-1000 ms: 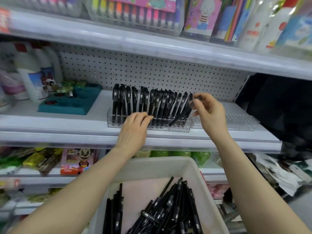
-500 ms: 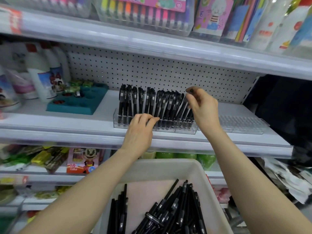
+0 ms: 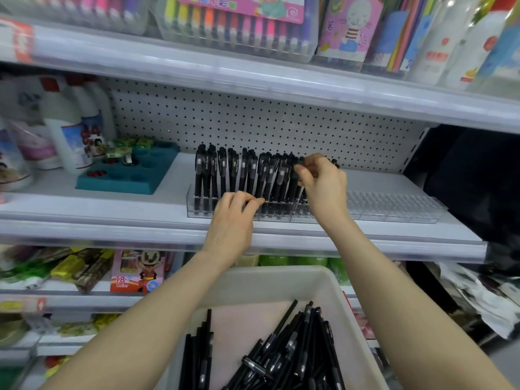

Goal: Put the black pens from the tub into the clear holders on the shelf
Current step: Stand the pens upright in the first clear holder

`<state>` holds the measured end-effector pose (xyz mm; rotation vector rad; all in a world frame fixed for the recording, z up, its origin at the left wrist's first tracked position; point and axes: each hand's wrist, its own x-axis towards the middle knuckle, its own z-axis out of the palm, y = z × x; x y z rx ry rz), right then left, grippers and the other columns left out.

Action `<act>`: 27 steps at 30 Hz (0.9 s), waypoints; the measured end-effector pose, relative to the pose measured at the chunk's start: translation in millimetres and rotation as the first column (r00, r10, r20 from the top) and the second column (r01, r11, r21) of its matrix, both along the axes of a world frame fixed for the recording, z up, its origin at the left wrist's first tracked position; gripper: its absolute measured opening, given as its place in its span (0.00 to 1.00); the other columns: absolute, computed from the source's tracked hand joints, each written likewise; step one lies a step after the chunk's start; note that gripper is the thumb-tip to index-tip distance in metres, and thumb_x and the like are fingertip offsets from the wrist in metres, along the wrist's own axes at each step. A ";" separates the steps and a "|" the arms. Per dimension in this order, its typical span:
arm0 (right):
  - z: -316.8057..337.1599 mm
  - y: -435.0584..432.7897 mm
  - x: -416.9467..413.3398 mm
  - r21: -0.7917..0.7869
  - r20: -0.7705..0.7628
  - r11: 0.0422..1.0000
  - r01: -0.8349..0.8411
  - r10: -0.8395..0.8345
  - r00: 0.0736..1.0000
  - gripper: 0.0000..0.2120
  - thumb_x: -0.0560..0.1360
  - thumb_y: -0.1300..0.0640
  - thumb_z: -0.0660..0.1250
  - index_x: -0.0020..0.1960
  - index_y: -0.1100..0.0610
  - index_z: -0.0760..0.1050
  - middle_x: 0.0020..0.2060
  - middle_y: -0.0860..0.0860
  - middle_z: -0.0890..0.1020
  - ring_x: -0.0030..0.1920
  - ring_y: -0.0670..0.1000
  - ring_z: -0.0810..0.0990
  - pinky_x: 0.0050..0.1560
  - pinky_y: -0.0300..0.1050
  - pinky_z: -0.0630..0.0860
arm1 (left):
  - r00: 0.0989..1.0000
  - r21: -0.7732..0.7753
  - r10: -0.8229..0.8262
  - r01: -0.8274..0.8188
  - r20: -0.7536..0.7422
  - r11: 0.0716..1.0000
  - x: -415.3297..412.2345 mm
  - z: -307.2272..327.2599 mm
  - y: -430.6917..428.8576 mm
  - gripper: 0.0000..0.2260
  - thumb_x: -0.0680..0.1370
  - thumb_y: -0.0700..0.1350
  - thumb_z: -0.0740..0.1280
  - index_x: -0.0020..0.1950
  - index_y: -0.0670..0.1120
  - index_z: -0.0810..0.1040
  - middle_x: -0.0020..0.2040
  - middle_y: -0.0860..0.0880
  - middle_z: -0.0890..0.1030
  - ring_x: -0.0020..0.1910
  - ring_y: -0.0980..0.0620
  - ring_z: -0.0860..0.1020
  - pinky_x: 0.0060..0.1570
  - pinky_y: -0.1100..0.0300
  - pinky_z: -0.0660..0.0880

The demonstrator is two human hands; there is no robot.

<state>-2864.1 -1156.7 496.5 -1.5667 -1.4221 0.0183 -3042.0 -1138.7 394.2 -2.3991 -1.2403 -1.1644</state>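
A person faces a shop shelf [image 3: 112, 212]. A row of black pens [image 3: 225, 175] stands upright in a clear holder [image 3: 194, 208] on it. The right hand [image 3: 323, 190] is at the row's right end, with thumb and fingers curled, pinching the top of one pen [image 3: 301, 160]. The left hand [image 3: 232, 223] rests at the holder's front, fingers bent, tips among the pens' lower ends; whether they grip anything is unclear. An empty holder [image 3: 394, 206] sits just right of the full one. Below the shelf, a white tub [image 3: 281, 277] holds loose pens [image 3: 281, 358]. A teal tray [image 3: 126, 181] sits left of the holders.
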 end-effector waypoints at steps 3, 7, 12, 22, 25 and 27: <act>-5.7 2.9 1.3 -0.080 0.014 0.996 0.029 -0.028 1.000 0.10 0.80 0.54 0.63 0.55 0.58 0.78 0.39 0.55 0.83 0.40 0.54 0.83 0.48 0.54 0.80 | 1.000 0.000 -0.004 0.004 -0.011 1.000 -1.8 -0.7 0.6 0.22 0.73 0.30 0.68 0.67 0.42 0.76 0.57 0.45 0.76 0.56 0.45 0.71 0.56 0.51 0.75; -12.1 3.4 -1.8 -0.095 0.026 0.994 0.046 -0.043 0.999 0.10 0.80 0.52 0.62 0.53 0.55 0.79 0.37 0.53 0.83 0.40 0.55 0.83 0.46 0.55 0.80 | 1.000 -0.007 -0.007 0.006 -0.006 1.000 -1.5 -0.4 -0.8 0.22 0.73 0.31 0.68 0.67 0.42 0.76 0.57 0.45 0.76 0.57 0.45 0.71 0.56 0.51 0.75; -22.7 -14.1 -4.2 -0.031 -0.011 0.998 0.056 -0.056 0.998 0.10 0.79 0.53 0.66 0.56 0.58 0.79 0.42 0.51 0.84 0.43 0.49 0.81 0.47 0.43 0.77 | 1.000 -0.023 -0.010 0.010 0.004 1.000 -1.7 0.0 -3.1 0.22 0.74 0.31 0.67 0.67 0.42 0.75 0.57 0.45 0.75 0.58 0.46 0.70 0.58 0.50 0.75; -135.7 -96.7 -15.1 -0.373 0.141 0.921 -0.116 0.180 0.974 0.01 0.75 0.58 0.68 0.45 0.53 0.78 0.36 0.46 0.82 0.36 0.44 0.76 0.38 0.29 0.70 | 0.999 -0.045 0.041 -0.040 0.017 0.998 2.3 -3.0 -5.4 0.24 0.72 0.29 0.67 0.67 0.42 0.75 0.58 0.44 0.75 0.58 0.44 0.69 0.58 0.51 0.72; -171.0 -98.8 -4.5 -0.659 0.280 0.748 -0.078 0.341 0.897 0.09 0.71 0.63 0.66 0.46 0.52 0.80 0.44 0.50 0.83 0.45 0.51 0.80 0.48 0.46 0.77 | 0.998 -0.055 0.054 -0.054 0.009 0.997 3.4 -2.2 -6.7 0.23 0.73 0.29 0.66 0.67 0.42 0.75 0.59 0.44 0.75 0.59 0.44 0.69 0.59 0.50 0.73; -186.0 -98.0 2.4 -0.754 0.305 0.657 -0.021 0.378 0.874 0.14 0.69 0.67 0.64 0.46 0.51 0.81 0.48 0.51 0.83 0.49 0.54 0.81 0.51 0.48 0.78 | 0.998 -0.070 0.058 -0.057 0.007 0.996 4.1 -1.4 -8.3 0.23 0.73 0.29 0.65 0.68 0.42 0.74 0.59 0.44 0.75 0.60 0.44 0.69 0.61 0.50 0.73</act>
